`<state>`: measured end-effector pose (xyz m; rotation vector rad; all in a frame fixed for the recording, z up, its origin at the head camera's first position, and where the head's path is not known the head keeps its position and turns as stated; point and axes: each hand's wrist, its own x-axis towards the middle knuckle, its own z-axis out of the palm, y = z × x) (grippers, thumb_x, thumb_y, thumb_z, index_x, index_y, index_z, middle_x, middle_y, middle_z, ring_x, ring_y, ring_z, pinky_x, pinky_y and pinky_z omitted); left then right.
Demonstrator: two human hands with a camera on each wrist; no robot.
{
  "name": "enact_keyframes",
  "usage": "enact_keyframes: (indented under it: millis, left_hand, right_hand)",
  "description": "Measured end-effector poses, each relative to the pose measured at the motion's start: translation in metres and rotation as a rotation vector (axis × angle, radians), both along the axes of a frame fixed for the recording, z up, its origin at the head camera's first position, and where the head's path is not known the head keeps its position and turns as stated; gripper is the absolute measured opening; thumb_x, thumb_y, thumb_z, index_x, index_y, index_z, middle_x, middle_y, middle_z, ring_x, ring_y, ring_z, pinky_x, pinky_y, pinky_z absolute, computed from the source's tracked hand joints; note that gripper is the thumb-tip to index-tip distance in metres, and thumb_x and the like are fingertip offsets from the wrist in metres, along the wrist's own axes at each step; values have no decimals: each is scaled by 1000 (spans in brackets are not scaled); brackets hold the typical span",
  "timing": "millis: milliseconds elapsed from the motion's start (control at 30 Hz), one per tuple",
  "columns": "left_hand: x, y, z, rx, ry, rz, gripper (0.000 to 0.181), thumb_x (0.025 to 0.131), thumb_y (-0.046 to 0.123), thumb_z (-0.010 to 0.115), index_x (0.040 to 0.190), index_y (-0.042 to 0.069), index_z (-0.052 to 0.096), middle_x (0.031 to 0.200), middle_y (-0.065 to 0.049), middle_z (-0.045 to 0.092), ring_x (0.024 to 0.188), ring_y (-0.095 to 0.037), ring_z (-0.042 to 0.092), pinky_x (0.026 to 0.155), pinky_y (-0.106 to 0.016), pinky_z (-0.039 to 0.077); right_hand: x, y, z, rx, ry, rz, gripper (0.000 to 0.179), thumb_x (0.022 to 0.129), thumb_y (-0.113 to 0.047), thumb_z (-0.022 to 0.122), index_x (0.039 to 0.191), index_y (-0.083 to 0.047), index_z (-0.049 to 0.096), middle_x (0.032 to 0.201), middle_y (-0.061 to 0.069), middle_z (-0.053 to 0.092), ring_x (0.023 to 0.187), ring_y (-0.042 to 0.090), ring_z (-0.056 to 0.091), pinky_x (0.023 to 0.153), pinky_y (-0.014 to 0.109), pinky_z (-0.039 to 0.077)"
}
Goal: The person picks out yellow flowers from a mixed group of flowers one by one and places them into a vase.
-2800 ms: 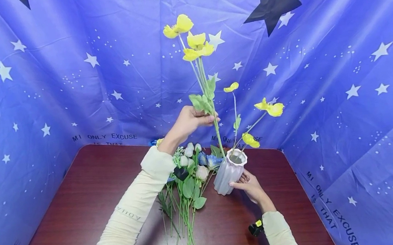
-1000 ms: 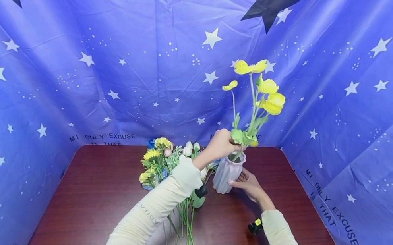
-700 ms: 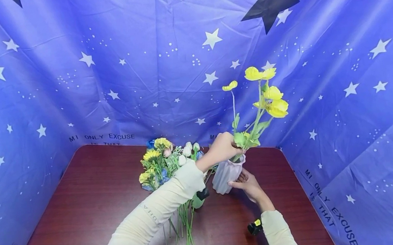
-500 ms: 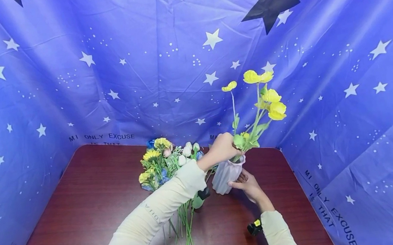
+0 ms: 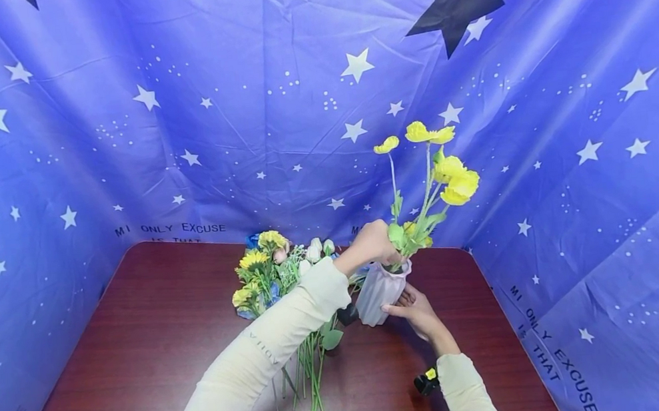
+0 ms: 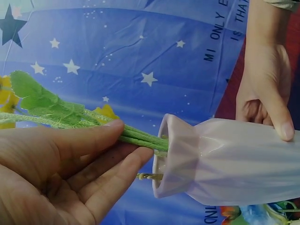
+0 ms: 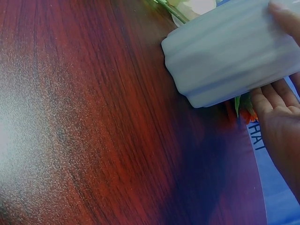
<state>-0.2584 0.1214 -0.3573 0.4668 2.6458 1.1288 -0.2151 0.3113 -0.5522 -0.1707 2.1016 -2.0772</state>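
Note:
A pale, ridged vase (image 5: 380, 296) stands tilted toward the right in the head view, with yellow flowers (image 5: 449, 167) rising from its mouth. My left hand (image 5: 373, 244) is right at the rim. In the left wrist view its thumb and fingers pinch the green stems (image 6: 140, 137), whose lower ends are hidden inside the vase (image 6: 243, 161). My right hand (image 5: 418, 312) grips the vase low on its side. The right wrist view shows the thumb on one side of the vase (image 7: 229, 56) and the fingers on the other.
A pile of mixed flowers (image 5: 260, 269), yellow, white and blue, lies on the dark red wooden table (image 5: 139, 346), left of the vase. Their long green stems (image 5: 310, 395) point toward the near edge. A blue star-patterned cloth (image 5: 271, 104) encloses the table's back and sides.
The left hand has brought the yellow flowers over from above and left, lowering their stems into the vase. Lately the blooms have leaned slightly left. The right hand keeps its grip.

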Motion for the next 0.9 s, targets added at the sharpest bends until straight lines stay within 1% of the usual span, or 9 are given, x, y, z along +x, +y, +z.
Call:
enact_keyframes:
  millis: [133,267,367,500,567,633,767,800,900]
  left_hand:
    - [1,4,0,30,-34,6,24,73,14,93,76,5,70,65,-2,72,59,-14,69,61,-26,61]
    - [0,9,-2,-2,-18,14,25,73,15,93,75,7,70,64,-1,71,57,-12,66,57,-22,57]
    - [1,12,-3,-26,-9,12,23,75,17,92,75,8,71,65,-1,73,59,-13,70,53,-18,53]
    - [2,13,-3,-11,-33,15,22,76,16,91,76,7,72,65,-2,74,64,-16,74,53,-19,54]
    - [3,14,-3,-13,-37,24,23,76,15,91,76,7,70,64,-1,72,63,-16,72,54,-20,55]
    - [3,15,-4,-28,-34,33,25,75,15,91,75,8,68,62,0,67,60,-15,68,54,-20,54]
    - [3,15,-5,-74,-5,36,30,75,17,91,72,11,62,61,3,57,59,-12,57,53,-19,51]
    - [2,15,-6,-80,0,35,29,75,17,91,71,11,62,61,3,56,59,-12,56,53,-19,50]
    - [1,17,-8,-88,1,40,25,74,17,91,72,10,68,60,3,61,58,-11,58,53,-18,50]
  right_hand:
    - [0,1,-1,-9,22,2,78,84,13,71,151,9,32,128,-5,63,119,1,61,101,17,51]
    - [-1,1,-3,-22,26,7,78,84,15,69,151,10,31,127,-6,63,119,2,62,100,18,52]
    - [-2,2,-5,-29,25,6,79,83,16,69,151,11,30,125,-6,63,118,2,62,99,18,53]
    - [-2,2,-6,-28,28,2,79,83,16,69,151,12,30,124,-6,63,117,2,62,99,18,53]
    - [-2,2,-6,-27,29,4,79,83,16,69,151,11,30,124,-6,63,117,2,62,99,18,53]
    - [-2,2,-6,-25,30,8,79,83,15,70,151,12,29,124,-7,63,117,2,62,98,18,54]
    - [-1,2,-5,-21,30,11,79,83,14,70,151,12,29,123,-8,64,117,3,62,99,18,53]
    - [-1,2,-5,-22,29,9,79,83,15,70,151,12,30,123,-8,64,117,2,62,99,18,53]
    - [-2,2,-5,-24,27,5,79,82,16,70,151,12,30,123,-7,64,117,2,62,99,18,53]
